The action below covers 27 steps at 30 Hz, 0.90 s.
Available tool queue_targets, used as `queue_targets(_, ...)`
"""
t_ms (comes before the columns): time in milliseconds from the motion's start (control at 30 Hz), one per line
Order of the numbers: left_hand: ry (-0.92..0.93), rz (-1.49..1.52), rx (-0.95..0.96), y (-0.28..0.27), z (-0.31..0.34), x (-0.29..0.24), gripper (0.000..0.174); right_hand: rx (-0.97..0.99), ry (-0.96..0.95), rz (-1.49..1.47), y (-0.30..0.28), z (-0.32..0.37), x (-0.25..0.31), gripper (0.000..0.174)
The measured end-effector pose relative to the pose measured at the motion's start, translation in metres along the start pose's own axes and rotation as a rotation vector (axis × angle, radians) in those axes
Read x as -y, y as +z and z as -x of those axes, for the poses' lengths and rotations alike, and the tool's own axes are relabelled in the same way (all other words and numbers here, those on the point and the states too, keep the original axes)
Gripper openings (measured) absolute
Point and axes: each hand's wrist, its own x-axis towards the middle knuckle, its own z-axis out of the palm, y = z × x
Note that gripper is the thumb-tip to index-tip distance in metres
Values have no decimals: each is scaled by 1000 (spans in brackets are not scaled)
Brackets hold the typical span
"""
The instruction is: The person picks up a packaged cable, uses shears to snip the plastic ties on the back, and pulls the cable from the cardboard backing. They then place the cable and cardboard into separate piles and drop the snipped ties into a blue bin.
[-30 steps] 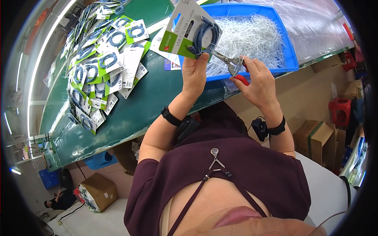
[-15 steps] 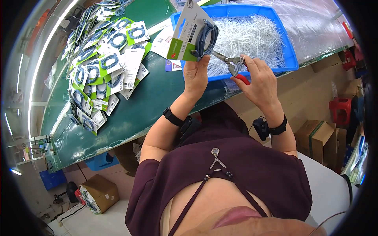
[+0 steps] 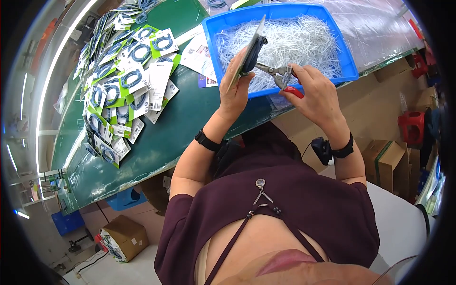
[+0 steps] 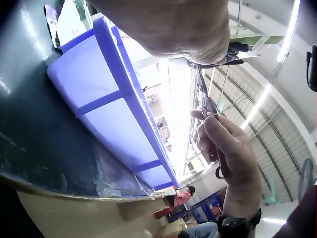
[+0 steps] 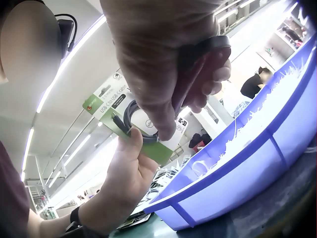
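L hand (image 3: 233, 93) pinches flat white-and-green cardboard pkg (image 5: 140, 117) w/ coiled blue-grey cable (image 3: 255, 53), held up nr L edge of blue rectangular plastic tray (image 3: 350, 66) by green bench (image 3: 159, 135)'s front edge, R hand (image 3: 317, 97) gripping red-handled metal snips (image 3: 283, 72), tips right by cable.

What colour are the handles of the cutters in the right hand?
Red handles; the head view shows them best.

left hand (image 4: 171, 27): by green-edged card (image 4: 256, 40) | right hand (image 4: 235, 151): grips cutters (image 4: 208, 104) | blue bin (image 4: 106, 101): on dark table (image 4: 44, 134)
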Motion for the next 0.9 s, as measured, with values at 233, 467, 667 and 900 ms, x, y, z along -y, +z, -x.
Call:
queue_targets(233,329,-203,131,-1,-17,-5,48,21,-21,59,-10,-3,3,50)
queue_targets(467,-195,288,-151,-2,-11,-8,39,117,54,-392,11,-14,-21,44)
queue_targets(667,-410,818,-252,16,-10,-15,34,-165,272,-1038,71,-35,4,38)
queue_targets(900,-270,841,-190,14,-10,-23,33,-180,307,-1299,94,-54,29,32)
